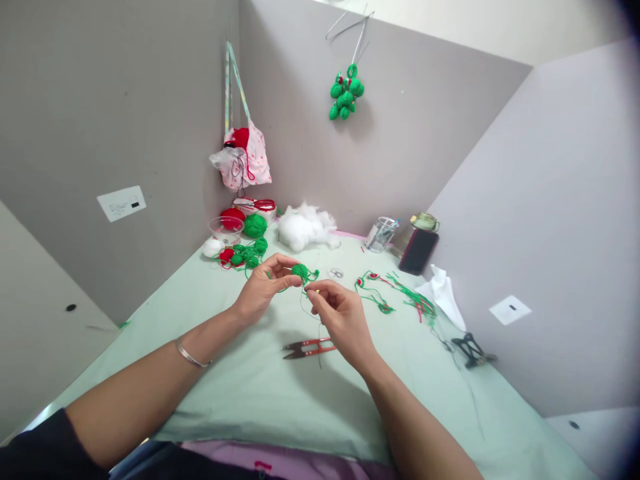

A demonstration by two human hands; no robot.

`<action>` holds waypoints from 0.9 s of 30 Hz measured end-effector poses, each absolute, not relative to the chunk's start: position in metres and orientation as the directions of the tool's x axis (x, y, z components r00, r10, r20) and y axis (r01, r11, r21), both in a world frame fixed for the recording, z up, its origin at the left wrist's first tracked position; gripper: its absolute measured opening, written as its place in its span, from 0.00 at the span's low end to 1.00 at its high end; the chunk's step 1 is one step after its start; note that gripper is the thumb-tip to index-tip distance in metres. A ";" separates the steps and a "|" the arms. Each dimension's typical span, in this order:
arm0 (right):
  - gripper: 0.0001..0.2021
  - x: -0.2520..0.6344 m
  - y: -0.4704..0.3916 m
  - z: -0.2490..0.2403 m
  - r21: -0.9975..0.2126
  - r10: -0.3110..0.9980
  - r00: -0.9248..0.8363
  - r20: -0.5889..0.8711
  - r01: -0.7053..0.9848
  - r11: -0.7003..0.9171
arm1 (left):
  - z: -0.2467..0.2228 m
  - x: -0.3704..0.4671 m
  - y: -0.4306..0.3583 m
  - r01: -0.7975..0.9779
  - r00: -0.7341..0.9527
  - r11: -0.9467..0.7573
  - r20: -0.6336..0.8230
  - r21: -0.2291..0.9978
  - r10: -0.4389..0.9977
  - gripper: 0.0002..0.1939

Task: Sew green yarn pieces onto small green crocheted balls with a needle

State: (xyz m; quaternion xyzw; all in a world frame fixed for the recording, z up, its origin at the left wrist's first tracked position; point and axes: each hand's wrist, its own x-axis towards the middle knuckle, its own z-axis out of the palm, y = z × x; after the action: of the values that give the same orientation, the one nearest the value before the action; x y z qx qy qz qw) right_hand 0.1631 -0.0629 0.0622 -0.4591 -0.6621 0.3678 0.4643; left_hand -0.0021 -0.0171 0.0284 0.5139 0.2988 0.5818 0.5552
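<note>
Between the thumb and fingers of my left hand (265,285) is a small green crocheted piece (300,271), with a green yarn tail on its right side. My right hand (340,313) is closed in a pinch just right of the piece, at a dark thread (302,301) that hangs down in a loop. Whether a needle is in that pinch is too small to tell. Below my hands lie thread snips (305,348) with orange-red handles, partly behind my right hand. A small clear round item (335,273) rests beyond my right hand.
White stuffing (306,227) sits at the back, beside green yarn balls (255,225) and a clear tub (227,230). Rightward are yarn strands (417,300), a clear cup (382,235), a phone (419,251) and a black clip-like object (471,350). Green crocheted pieces (346,99) hang on the wall.
</note>
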 end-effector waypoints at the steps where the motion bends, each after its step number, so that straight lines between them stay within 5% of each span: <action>1: 0.09 0.163 -0.063 0.062 -0.914 0.950 -0.147 0.274 0.268 0.305 | 0.028 -0.002 -0.017 -0.337 0.146 -0.210 0.271 0.918 0.951 0.15; 9: 0.08 0.163 -0.061 0.060 -0.931 0.959 -0.139 0.248 0.240 0.276 | 0.026 -0.001 -0.017 -0.316 0.115 -0.254 0.303 0.914 0.946 0.15; 19: 0.07 0.162 -0.055 0.041 -0.849 0.890 -0.115 0.442 0.266 0.456 | 0.031 0.009 -0.028 -0.525 0.237 -0.051 0.203 0.850 0.950 0.12; 27: 0.07 0.162 -0.052 0.042 -0.893 0.918 -0.089 0.385 0.213 0.396 | 0.025 0.010 -0.027 -0.369 0.156 -0.213 0.286 0.905 0.945 0.14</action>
State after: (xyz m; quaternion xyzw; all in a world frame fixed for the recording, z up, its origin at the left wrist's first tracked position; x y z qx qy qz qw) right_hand 0.1617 -0.0516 0.0418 -0.4319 -0.6549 0.3401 0.5186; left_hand 0.0101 -0.0266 0.0251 0.5131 0.2809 0.5857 0.5611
